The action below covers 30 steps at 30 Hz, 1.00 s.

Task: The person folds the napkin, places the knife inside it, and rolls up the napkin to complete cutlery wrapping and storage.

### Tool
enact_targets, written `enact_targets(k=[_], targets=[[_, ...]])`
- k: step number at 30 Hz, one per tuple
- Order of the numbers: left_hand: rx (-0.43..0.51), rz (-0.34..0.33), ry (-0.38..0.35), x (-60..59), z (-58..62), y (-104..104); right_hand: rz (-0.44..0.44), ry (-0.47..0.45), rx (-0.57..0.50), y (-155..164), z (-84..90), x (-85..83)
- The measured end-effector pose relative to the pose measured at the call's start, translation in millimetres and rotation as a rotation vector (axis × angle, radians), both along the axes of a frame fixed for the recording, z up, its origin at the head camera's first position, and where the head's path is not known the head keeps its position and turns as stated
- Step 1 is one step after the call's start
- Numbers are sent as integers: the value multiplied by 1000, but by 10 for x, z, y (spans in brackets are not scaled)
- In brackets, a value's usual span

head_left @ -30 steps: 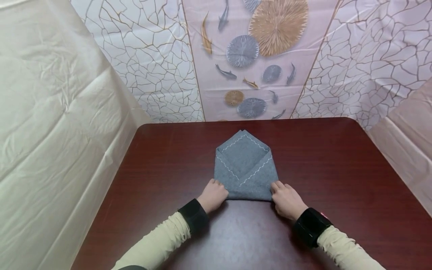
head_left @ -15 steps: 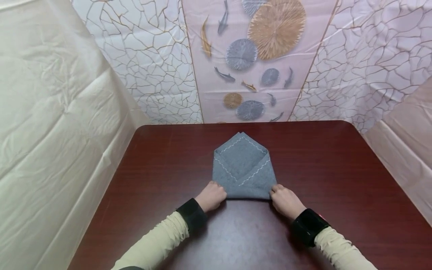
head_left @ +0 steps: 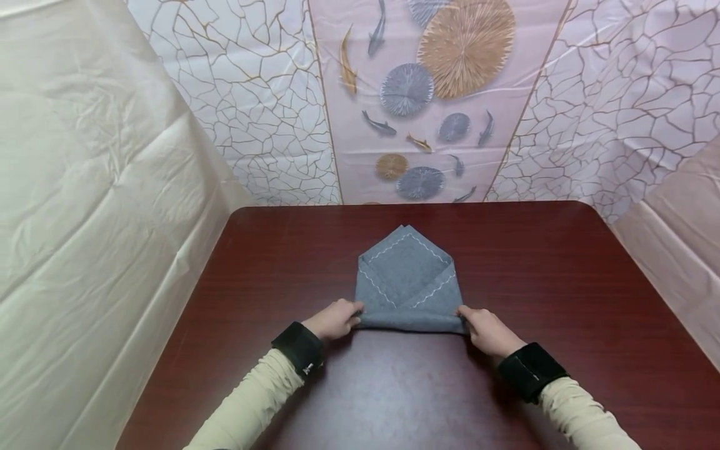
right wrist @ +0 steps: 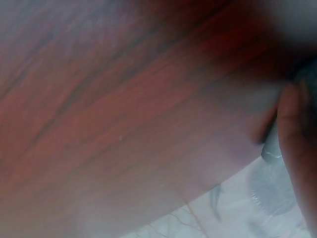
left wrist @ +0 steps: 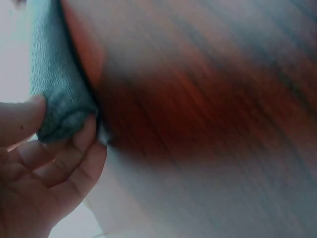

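A grey cloth (head_left: 405, 275) with wavy white stitching lies folded into a five-sided shape, its point facing the far side of the table. Along its near edge runs a thick rolled fold (head_left: 410, 320). My left hand (head_left: 330, 320) pinches the left end of this roll; in the left wrist view the thumb is on one side of the roll (left wrist: 52, 59) and curled fingers (left wrist: 74, 163) on the other. At the right end, my right hand (head_left: 490, 331) grips the roll between thumb and fingers. The right wrist view catches only part of that hand (right wrist: 295, 134), at its right edge.
The cloth lies on a dark red-brown wooden table (head_left: 281, 262). Behind the table hangs a patterned sheet (head_left: 270, 112) with fish and round motifs. A cream sheet (head_left: 101, 219) hangs on the left and a pinkish one (head_left: 680, 231) on the right.
The cloth's near edge has been turned over into a roll, covering the lower tips of the stitching. The left hand has shifted outward to the left, the right hand slightly right.
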State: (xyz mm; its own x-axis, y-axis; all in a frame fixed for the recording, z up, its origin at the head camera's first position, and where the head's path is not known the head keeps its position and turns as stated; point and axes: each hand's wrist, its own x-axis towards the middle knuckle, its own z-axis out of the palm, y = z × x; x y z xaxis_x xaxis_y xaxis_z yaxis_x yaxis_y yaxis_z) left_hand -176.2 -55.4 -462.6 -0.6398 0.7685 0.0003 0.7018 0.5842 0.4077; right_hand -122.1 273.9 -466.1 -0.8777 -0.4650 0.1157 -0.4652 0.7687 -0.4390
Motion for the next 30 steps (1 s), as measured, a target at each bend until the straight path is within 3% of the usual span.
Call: enact_targets(k=[8,13,18,20,24,27,30], targets=[[78,52,-98,-178,-13,-38,-100,-44,-72,25,64,-113],[136,120,-211,-251,10,-16,-174,-35,-14,-2,98,-162],[118,156,-185,-296,33,0,-185,-36,69,-50,113,-186],[104,173,-158,-298,46,7,-173,-6,92,-78,120,-187],[61,204,-47,-252,52,24,-150,155,141,-126,71,-192],[1,214,115,-174,55,64,-104,299,204,-144,-7,-180],[-99,188,321,-75,60,111,-40,398,267,-147,-71,-140]])
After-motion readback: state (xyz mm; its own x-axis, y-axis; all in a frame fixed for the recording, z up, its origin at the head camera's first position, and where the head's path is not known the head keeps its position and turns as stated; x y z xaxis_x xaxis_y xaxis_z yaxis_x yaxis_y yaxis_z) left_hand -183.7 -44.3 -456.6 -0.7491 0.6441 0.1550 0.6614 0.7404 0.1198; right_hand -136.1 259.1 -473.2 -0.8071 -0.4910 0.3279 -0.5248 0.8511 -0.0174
